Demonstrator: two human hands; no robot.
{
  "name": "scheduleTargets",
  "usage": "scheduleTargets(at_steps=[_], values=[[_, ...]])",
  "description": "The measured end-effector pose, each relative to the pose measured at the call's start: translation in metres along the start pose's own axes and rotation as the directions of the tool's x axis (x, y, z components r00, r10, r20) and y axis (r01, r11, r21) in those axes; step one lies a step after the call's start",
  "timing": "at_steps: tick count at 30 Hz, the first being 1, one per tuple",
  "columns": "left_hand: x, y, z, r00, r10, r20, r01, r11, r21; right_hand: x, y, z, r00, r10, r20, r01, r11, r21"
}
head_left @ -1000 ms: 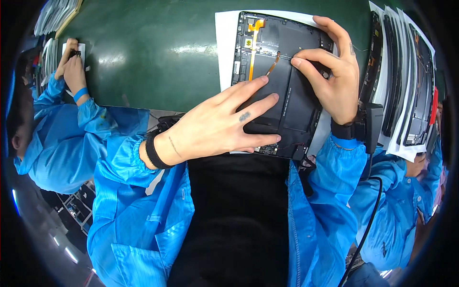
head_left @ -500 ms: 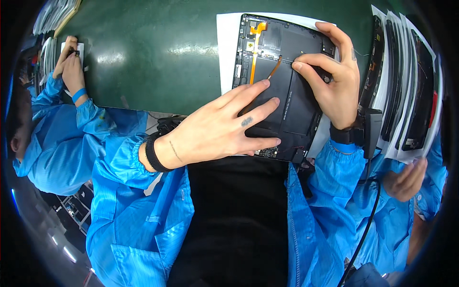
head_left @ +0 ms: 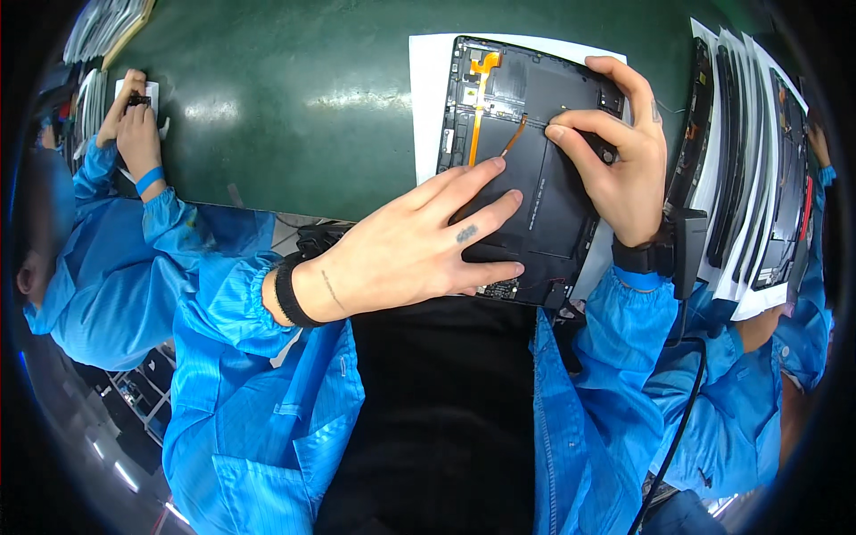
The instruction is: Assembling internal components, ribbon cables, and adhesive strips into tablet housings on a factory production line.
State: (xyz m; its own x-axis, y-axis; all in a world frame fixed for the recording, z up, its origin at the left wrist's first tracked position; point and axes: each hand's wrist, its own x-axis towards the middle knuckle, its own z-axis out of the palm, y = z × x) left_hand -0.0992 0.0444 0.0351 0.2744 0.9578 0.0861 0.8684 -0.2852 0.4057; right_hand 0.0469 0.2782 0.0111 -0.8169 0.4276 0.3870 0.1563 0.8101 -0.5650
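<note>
An opened tablet point(head_left: 571, 85), black inside, lies on a white sheet point(head_left: 430, 107). My left hand point(head_left: 401, 241) rests across its left and lower part with fingers spread. Its index fingertip touches the lower end of a short brown flex cable point(head_left: 514, 136). My right hand point(head_left: 624, 174) is over the tablet's right side, thumb and index finger pinched together just right of the cable's upper end. Whatever is between those fingertips, if anything, is hidden. A longer orange flex cable point(head_left: 475, 134) runs down the tablet's left side. A small circuit board point(head_left: 502, 290) shows below my left fingers.
The green tabletop point(head_left: 294, 107) carries a row of tablet parts point(head_left: 727, 152) interleaved with white sheets at right. More stacked sheets point(head_left: 107, 31) stand at far left. A co-worker's hands point(head_left: 134, 125) handle a small dark part there. A black cable point(head_left: 682, 419) hangs from my right wrist.
The view has shifted slightly, with the tablet and both my hands a little lower in it. At right, another person's hand has moved and the nearest part and sheet have shifted.
</note>
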Motion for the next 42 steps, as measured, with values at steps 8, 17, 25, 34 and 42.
scheduleTargets(at_steps=[8,17,25,34,42], values=[[0.003,0.004,0.006,1.000,0.004,-0.002,-0.004,1.000,0.008,-0.006,0.002,-0.001,1.000,0.014,0.011,-0.014,1.000,-0.003],[-0.001,0.009,0.004,1.000,-0.003,0.001,0.003,1.000,-0.003,-0.008,-0.004,-0.004,0.999,0.025,0.021,-0.025,1.000,-0.014],[0.000,0.009,0.007,1.000,0.005,0.004,-0.005,1.000,0.012,-0.010,-0.004,-0.005,1.000,0.020,0.013,-0.020,1.000,-0.013],[-0.001,0.003,0.012,1.000,0.019,-0.003,-0.019,1.000,-0.015,-0.010,-0.001,-0.004,0.998,0.057,0.016,-0.057,0.998,-0.009],[-0.001,-0.004,0.020,0.996,0.020,-0.088,-0.024,0.999,-0.038,-0.010,-0.002,-0.002,0.997,0.076,0.014,-0.075,0.997,-0.028]])
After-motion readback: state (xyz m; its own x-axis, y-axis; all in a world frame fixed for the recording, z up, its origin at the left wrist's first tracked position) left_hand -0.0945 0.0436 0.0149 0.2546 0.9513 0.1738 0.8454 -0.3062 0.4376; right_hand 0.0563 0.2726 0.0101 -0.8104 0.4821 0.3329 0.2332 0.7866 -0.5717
